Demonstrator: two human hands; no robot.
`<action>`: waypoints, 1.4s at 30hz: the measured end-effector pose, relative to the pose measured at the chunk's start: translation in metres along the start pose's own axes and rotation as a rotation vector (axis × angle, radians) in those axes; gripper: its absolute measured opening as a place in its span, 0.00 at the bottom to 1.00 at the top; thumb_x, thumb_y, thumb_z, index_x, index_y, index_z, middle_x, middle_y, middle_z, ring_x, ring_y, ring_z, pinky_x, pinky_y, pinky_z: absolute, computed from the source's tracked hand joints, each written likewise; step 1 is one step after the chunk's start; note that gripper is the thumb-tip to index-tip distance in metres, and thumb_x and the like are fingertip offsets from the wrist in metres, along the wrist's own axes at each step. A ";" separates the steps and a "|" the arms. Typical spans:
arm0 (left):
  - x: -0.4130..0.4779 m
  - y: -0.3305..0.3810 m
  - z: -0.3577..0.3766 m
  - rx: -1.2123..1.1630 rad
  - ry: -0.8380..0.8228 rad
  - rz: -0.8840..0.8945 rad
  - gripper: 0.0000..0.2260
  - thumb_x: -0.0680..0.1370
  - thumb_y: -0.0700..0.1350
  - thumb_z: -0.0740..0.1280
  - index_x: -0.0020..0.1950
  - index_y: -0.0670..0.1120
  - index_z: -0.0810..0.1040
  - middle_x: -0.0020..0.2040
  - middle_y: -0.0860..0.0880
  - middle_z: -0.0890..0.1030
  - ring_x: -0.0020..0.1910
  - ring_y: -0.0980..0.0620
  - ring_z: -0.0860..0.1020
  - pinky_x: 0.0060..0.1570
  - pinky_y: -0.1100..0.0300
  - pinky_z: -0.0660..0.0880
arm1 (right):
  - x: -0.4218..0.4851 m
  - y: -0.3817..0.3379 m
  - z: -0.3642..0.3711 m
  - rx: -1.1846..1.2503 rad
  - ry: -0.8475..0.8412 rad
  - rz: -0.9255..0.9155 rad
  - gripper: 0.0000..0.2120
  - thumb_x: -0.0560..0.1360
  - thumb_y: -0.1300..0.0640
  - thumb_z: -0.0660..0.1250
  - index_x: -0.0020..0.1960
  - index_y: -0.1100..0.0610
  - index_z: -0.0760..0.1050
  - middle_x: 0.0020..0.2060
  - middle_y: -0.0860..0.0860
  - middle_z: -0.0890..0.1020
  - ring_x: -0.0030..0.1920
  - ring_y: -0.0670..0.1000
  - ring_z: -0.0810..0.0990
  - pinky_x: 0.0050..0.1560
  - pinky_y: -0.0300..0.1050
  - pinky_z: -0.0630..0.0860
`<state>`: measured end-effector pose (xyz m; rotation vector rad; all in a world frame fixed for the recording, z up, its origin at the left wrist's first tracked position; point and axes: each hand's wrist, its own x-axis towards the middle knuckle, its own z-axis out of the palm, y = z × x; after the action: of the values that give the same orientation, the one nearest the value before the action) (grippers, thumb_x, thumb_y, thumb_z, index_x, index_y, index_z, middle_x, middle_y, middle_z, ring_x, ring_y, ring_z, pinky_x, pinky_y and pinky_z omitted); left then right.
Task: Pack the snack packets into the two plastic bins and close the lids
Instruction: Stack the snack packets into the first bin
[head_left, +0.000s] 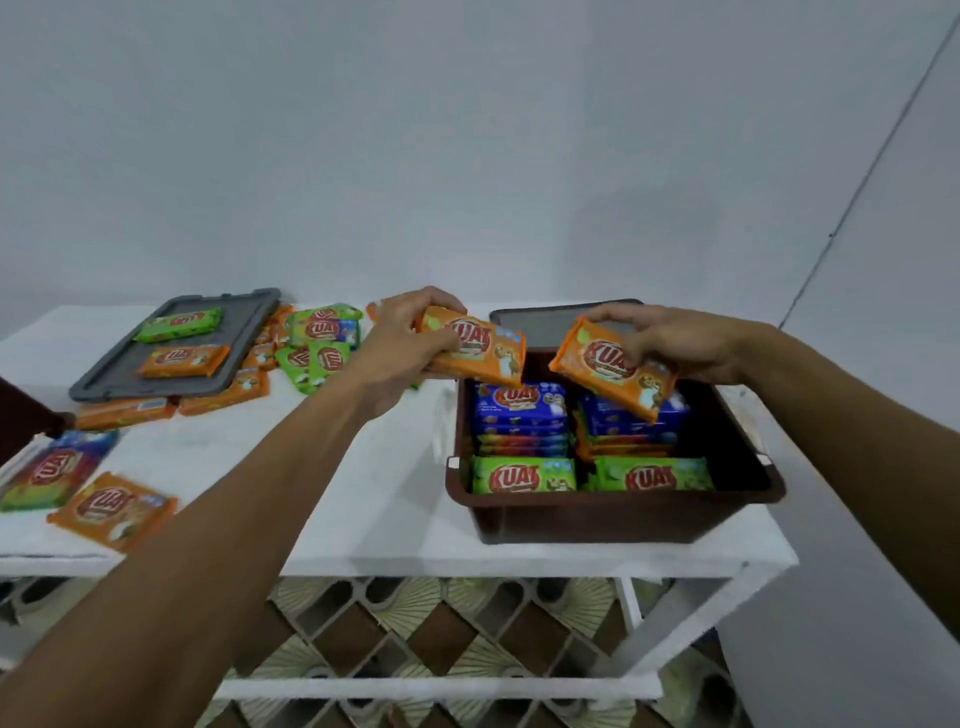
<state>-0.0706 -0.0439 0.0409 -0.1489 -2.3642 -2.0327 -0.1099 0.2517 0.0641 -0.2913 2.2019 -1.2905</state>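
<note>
Hands both grip orange packets over the far side of the brown bin (597, 519), which stands open on the right part of the white table (374, 493). The left hand (410, 345) has its fingers curled over the left end of one orange packet (485, 356), thumb beneath, holding it nearly level above the bin's far left corner. The right hand (672, 338) pinches a second orange packet (610, 371) from above by its far edge, so that it hangs tilted just over the right blue stack. Inside the bin, blue packets (519, 402) lie stacked in two piles at the far side, and two green packets (524, 475) stand on edge along the near wall. A dark lid (540, 322) lies just behind the bin. To the far left a grey lid (244, 332) lies flat with a green and an orange packet on it, and a loose heap of packets (322, 340) lies between that lid and the left hand. More packets (111, 506) lie at the table's near left edge.
</note>
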 end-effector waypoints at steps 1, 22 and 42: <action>-0.004 -0.001 0.010 0.092 -0.050 -0.010 0.09 0.74 0.33 0.68 0.49 0.46 0.77 0.47 0.46 0.78 0.44 0.50 0.80 0.35 0.58 0.78 | -0.007 0.008 -0.001 -0.052 -0.012 0.013 0.26 0.74 0.71 0.60 0.65 0.46 0.73 0.52 0.59 0.81 0.44 0.58 0.82 0.34 0.45 0.80; -0.019 -0.020 0.069 1.198 -0.786 0.136 0.15 0.78 0.57 0.65 0.63 0.56 0.74 0.55 0.54 0.79 0.53 0.54 0.77 0.52 0.53 0.76 | -0.046 0.057 0.017 -0.949 -0.217 -0.012 0.19 0.82 0.56 0.60 0.72 0.47 0.69 0.67 0.45 0.74 0.65 0.45 0.71 0.65 0.41 0.71; 0.031 -0.022 0.069 1.368 -0.569 0.392 0.21 0.67 0.57 0.76 0.48 0.54 0.67 0.47 0.55 0.72 0.45 0.54 0.72 0.40 0.59 0.70 | -0.008 0.059 0.003 -1.144 0.116 -0.299 0.16 0.71 0.44 0.73 0.54 0.46 0.72 0.52 0.44 0.79 0.51 0.48 0.77 0.47 0.47 0.79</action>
<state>-0.0998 0.0224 0.0116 -1.0666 -3.0452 0.0445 -0.0959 0.2831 0.0152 -1.0023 2.8443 -0.0063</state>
